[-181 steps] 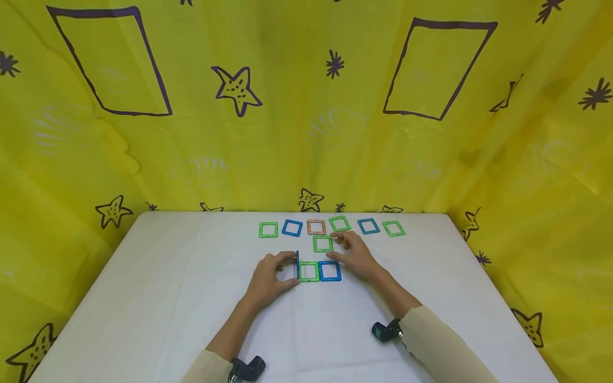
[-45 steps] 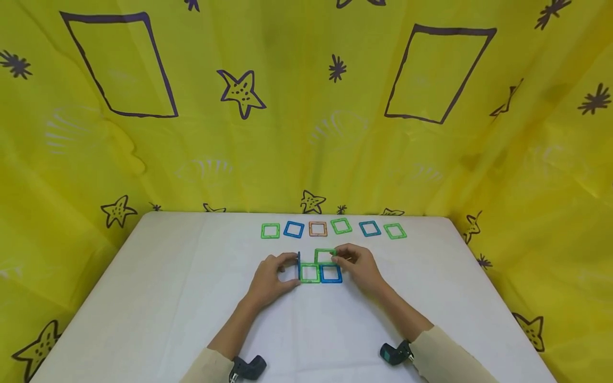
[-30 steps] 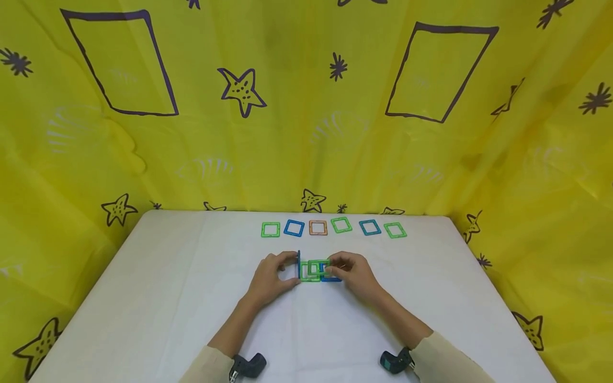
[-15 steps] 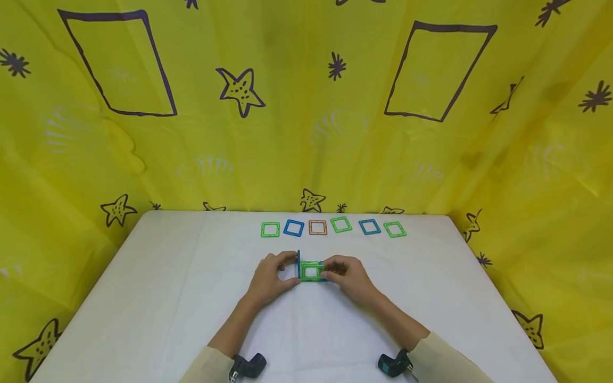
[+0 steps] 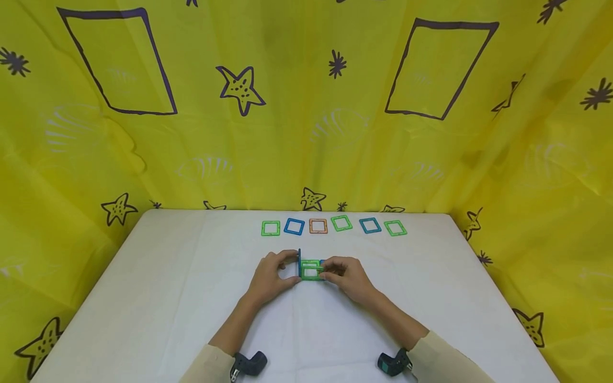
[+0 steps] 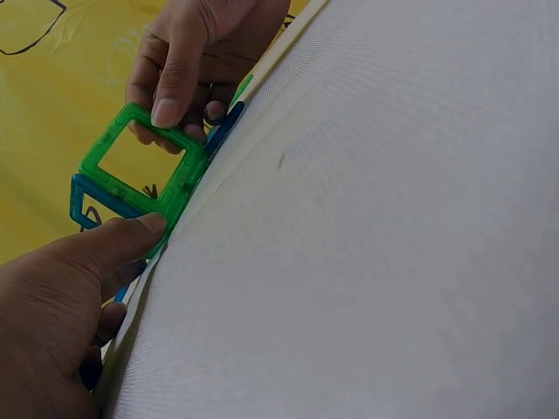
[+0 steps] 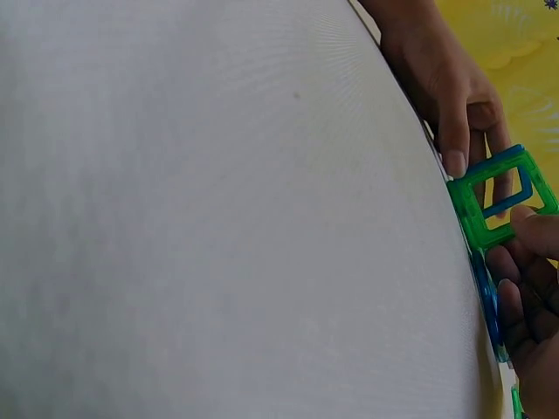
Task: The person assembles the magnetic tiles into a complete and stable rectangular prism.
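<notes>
My left hand (image 5: pixel 269 274) holds a blue square magnetic tile (image 5: pixel 299 263) upright between thumb and fingers, along the left side of a flat green tile (image 5: pixel 310 261). My right hand (image 5: pixel 351 275) pinches another green magnetic tile (image 6: pixel 105 138) by its right side. This tile stands tilted up at the front edge of the flat green one, its left side right at the blue tile. In the left wrist view, the left thumb touches its lower corner. A flat blue tile (image 7: pixel 486 297) lies to the right, mostly hidden by the right hand in the head view.
Behind the hands, a row of flat square tiles lies on the white table (image 5: pixel 191 298): an orange one (image 5: pixel 318 226) between several green and blue ones. A yellow patterned curtain (image 5: pixel 297 159) surrounds the table's back and sides.
My right hand has taken the loose green tile from behind the flat pair, brought it nearer and tilted it up at the front edge. My left hand keeps holding the blue tile in place.
</notes>
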`<state>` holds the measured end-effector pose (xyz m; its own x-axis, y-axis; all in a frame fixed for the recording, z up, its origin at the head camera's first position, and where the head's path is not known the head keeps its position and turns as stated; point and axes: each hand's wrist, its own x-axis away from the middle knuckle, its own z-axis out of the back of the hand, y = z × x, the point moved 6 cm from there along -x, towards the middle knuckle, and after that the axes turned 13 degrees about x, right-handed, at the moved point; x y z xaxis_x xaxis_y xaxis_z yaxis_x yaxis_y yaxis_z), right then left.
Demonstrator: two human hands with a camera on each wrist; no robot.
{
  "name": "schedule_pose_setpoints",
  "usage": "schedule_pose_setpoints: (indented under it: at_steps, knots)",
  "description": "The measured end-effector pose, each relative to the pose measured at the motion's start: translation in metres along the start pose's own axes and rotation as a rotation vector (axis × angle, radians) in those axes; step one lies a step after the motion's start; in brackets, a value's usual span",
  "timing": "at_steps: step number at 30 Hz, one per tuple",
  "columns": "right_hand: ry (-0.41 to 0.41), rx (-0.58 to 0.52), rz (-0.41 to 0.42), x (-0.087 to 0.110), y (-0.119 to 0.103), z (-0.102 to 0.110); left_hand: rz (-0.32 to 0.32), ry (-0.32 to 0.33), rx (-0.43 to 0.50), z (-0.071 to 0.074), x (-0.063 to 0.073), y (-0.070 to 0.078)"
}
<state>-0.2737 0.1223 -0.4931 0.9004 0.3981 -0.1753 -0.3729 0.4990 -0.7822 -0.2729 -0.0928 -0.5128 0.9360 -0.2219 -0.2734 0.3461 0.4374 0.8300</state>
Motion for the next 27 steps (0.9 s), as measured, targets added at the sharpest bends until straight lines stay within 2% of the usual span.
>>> schedule_pose_setpoints:
  at_steps: [17,22,27]
  knots:
    - [0.033,0.090,0.029,-0.0026,-0.0002,-0.0006,0.022,-0.011,-0.057,0.0013,-0.0026,-0.0002]
    - [0.038,0.103,0.037,-0.0031,0.0000,-0.0018,0.015,0.001,-0.050,0.0007,-0.0022,0.0005]
    - [0.038,0.114,0.034,-0.0040,0.0006,-0.0034,0.035,0.005,-0.040,0.0003,-0.0013,0.0006]
